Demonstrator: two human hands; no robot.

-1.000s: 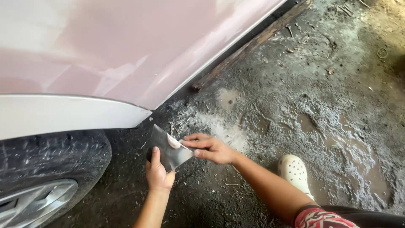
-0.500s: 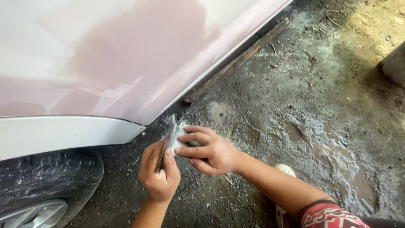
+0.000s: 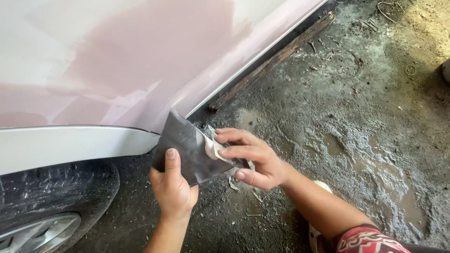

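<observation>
Left hand (image 3: pixel 172 189) pinched the near edge of a flat dark grey metal plate (image 3: pixel 190 151), right hand (image 3: pixel 255 159) pressed a second small blade with pale pink paste (image 3: pixel 216 149) onto it, fingers closed, pink-patched white car panel (image 3: pixel 122 70) just beyond the fingertips, black tyre (image 3: pixel 51 192) left of them

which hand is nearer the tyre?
Left. The left hand grips the dark sheet just right of the tyre. The right hand holds the sheet's far side, further from the tyre.

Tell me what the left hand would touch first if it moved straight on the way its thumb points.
Probably the pink car panel: the left hand points up past the dark sheet it holds, though depth is unclear.
</observation>
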